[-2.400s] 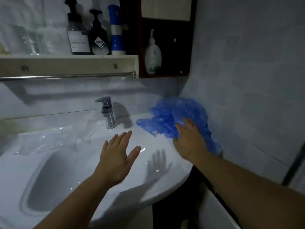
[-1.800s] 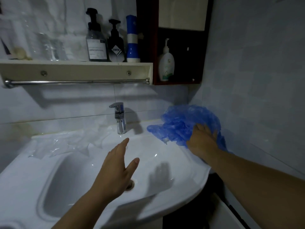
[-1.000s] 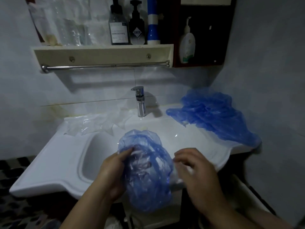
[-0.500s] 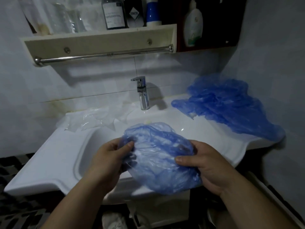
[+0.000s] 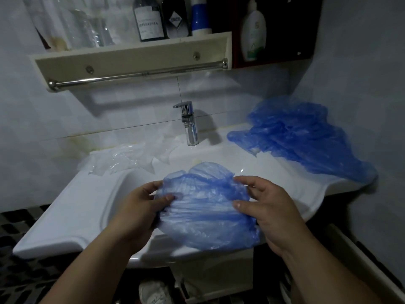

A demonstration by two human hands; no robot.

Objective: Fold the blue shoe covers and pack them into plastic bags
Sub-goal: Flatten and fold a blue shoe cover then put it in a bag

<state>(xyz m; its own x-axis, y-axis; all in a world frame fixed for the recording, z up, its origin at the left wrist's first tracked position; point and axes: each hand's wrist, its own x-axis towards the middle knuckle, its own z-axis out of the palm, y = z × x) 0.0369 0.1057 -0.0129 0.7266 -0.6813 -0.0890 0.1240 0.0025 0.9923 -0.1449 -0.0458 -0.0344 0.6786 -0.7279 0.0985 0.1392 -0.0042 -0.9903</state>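
dim bathroom, white sink [image 5: 72,216]. nearest, left hand [image 5: 140,213] and right hand [image 5: 269,213] each pinch one side of a crumpled blue shoe cover [image 5: 206,211] above the sink's front edge. the slippery film may bunch unevenly or slip free. farther back lie clear plastic bags [image 5: 122,159] and a heap of shoe covers [image 5: 302,137] at the right rim.

Standing here, I can read almost no print. On the cream wall shelf [image 5: 131,60], the dark square-shouldered pump bottle [image 5: 149,20] wears a white rectangular label with a few lines of small dark print, too fine and dim to make out. Just right of it, the black pump bottle [image 5: 176,18] carries a white diamond-shaped label with a short word across its middle, blurred beyond reading. The white plastic dispenser bottle [image 5: 253,29] in the dark wooden cabinet [image 5: 285,29] shows a green emblem low down and a pale mark above, either a 5 or an S.
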